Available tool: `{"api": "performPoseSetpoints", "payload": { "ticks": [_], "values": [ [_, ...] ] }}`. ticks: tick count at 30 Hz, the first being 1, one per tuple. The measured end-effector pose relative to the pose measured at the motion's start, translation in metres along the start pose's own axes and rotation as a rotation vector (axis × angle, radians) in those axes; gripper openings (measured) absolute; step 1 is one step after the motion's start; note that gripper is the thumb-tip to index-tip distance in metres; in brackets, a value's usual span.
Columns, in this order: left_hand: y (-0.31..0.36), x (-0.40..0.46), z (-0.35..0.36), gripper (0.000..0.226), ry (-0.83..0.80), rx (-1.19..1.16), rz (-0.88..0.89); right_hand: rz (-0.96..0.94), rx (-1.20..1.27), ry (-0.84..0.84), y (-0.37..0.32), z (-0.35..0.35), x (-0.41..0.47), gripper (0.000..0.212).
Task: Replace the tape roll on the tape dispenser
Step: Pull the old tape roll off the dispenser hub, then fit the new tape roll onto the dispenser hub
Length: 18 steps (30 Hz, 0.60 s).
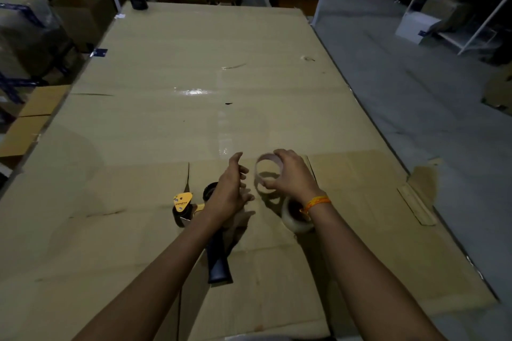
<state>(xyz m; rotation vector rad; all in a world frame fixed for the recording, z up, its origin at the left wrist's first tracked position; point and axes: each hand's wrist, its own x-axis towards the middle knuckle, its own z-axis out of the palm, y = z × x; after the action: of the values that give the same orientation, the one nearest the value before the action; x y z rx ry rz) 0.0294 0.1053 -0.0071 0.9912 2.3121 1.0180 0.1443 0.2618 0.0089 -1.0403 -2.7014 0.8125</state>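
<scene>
Two bare forearms are reaching forward over a cardboard-covered worktop [194, 77]. Between them, the tape dispenser [199, 219] is lying on its side, its black handle pointing toward the camera and its yellow head away. The left hand [231, 191] is hovering just above it, fingers spread apart, holding nothing. The right hand [291, 174] is clamping its grip on an empty tape core [267, 171], held just right of the dispenser. A fresh tape roll [293, 217] is lying under the right wrist, nearer the right hand.
</scene>
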Motion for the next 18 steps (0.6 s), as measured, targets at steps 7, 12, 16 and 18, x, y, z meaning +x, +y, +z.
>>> {"api": "performPoseSetpoints", "payload": {
  "ticks": [7,12,16,18],
  "values": [
    [-0.041,-0.02,0.005,0.063,-0.023,0.025,0.035,0.107,-0.047,-0.098,0.024,0.015,0.009,0.087],
    [-0.053,-0.033,0.001,0.05,0.032,-0.007,0.091,0.122,-0.039,-0.056,0.028,-0.001,-0.018,0.101],
    [-0.057,-0.044,0.0,0.045,0.1,-0.017,0.135,0.164,-0.139,-0.144,0.043,-0.007,-0.059,0.127],
    [-0.057,-0.056,0.0,0.039,0.125,-0.002,0.165,0.181,-0.193,-0.163,0.052,0.0,-0.08,0.126]
  ]
}}
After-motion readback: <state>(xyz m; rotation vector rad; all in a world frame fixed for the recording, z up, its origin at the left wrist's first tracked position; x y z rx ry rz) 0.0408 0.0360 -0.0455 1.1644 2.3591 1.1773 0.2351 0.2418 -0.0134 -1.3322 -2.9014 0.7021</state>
